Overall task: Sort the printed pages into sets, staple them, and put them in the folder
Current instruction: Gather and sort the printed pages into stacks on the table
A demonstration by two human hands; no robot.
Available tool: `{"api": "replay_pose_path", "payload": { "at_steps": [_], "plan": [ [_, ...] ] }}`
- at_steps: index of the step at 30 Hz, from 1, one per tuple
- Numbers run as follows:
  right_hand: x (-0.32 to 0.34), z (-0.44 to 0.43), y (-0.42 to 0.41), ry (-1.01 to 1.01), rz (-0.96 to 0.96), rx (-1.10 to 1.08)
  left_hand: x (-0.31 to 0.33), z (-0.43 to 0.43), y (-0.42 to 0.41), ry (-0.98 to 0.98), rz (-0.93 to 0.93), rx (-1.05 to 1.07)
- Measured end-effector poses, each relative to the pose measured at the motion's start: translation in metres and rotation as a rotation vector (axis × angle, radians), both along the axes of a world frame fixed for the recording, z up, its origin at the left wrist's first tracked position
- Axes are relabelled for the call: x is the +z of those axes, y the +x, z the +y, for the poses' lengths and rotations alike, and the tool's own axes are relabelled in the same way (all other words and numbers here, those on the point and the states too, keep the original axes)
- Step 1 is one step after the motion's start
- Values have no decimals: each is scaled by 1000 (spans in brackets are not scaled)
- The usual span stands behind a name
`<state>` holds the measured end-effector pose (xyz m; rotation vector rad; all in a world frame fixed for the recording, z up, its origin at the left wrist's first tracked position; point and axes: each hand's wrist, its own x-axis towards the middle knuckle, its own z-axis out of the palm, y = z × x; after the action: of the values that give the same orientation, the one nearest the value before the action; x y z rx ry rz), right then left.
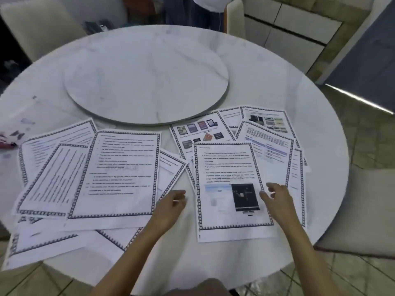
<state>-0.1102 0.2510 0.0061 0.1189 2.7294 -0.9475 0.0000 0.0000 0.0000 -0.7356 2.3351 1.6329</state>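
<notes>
Marble turntable (145, 82) sits on round table (277, 67), chair (359, 210) beside.

The near half of the table (277, 86) is papered over by a left spread of pages (119, 174) and a right spread of pages (233, 167), with several sheets overhanging the near rim. Between them runs a narrow bare strip of marble, where the left hand (171, 206) sits. The raised turntable (147, 82) fills the centre (its edge lies just behind the sheets), with bare tabletop ringing its far side. Small clutter (12, 135) at the left rim is blurred, perhaps packaging. A chair (359, 210) stands close by the right rim.
</notes>
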Motion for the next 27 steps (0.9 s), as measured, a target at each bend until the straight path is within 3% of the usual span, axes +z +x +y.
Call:
{"api": "replay_pose_path", "payload": {
  "at_steps": [4,8,13,19,27],
  "plan": [
    [-6,13,-14,-19,-77,13,2,17,-8,-28,-49,106],
    [-11,25,-35,12,-144,172,1,30,-11,3,-92,251],
    [-12,34,-52,-86,-211,297,1,54,-11,3,-118,344],
    [-15,37,-60,-274,-297,243,-2,70,-13,35,-85,503],
    [-19,35,-62,-370,-272,313,-1,91,-13,6,11,440]
  ]
}}
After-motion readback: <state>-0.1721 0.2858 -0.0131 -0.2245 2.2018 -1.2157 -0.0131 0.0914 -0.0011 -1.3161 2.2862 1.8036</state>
